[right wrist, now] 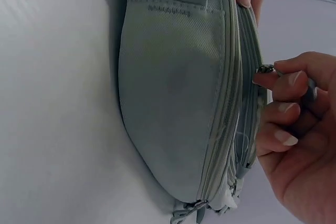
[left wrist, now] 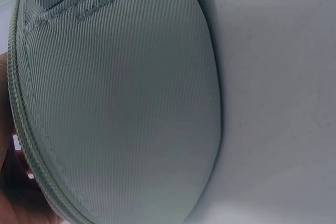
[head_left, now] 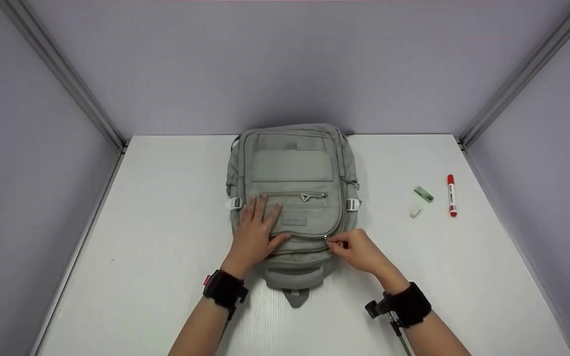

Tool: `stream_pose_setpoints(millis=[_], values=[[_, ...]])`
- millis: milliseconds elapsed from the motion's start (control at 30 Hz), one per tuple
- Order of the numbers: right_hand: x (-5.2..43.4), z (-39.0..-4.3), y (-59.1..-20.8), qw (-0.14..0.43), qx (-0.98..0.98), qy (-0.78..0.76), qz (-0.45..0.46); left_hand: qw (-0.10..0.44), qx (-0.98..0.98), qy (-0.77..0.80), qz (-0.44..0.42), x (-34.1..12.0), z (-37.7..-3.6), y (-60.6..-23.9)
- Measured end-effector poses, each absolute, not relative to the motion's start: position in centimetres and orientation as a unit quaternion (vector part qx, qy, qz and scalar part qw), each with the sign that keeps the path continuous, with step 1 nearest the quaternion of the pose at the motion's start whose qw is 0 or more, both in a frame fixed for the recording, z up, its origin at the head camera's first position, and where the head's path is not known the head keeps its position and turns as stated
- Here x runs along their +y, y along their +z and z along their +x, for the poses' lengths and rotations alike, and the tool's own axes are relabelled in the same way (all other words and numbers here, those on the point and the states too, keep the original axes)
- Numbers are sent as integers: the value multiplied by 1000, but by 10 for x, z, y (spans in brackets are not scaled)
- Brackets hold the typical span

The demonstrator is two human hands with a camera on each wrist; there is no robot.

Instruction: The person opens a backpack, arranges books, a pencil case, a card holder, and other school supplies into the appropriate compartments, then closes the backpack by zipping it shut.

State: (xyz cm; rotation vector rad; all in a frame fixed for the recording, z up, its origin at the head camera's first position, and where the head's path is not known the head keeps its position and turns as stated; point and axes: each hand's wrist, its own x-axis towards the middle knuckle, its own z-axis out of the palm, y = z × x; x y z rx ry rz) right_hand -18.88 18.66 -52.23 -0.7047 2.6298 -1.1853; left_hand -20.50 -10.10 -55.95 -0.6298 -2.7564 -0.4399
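A grey-green backpack (head_left: 292, 212) lies flat on the white table, its carry handle (head_left: 295, 278) toward the person. My left hand (head_left: 254, 235) rests on the lower left of its front with the fingers spread straight. In the head view, my right hand (head_left: 356, 248) pinches a zipper pull (head_left: 326, 238) at the right end of a curved front zipper. The right wrist view shows the metal zipper slider (right wrist: 266, 68) at the thumb and index finger of the right hand (right wrist: 310, 124). Only part of the left hand (left wrist: 21, 182) shows in the left wrist view, behind the bag's edge.
Right of the backpack lie a green object (head_left: 423, 194), a small pale piece (head_left: 415, 212) and a red-and-white marker (head_left: 451, 195) on the white table (head_left: 166, 207). Grey panels (head_left: 290, 64) wall in the back and both sides.
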Motion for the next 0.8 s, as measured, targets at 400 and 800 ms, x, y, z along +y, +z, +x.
stream_pose_setpoints(millis=[400, 800], values=[[157, -182, -523, 85, 869, -419, -248, 146, -957, -136, -212, -99, -204, -561], [129, -179, -524, 39, 875, -401, -268, 143, -959, -118, -214, -98, -205, -560]])
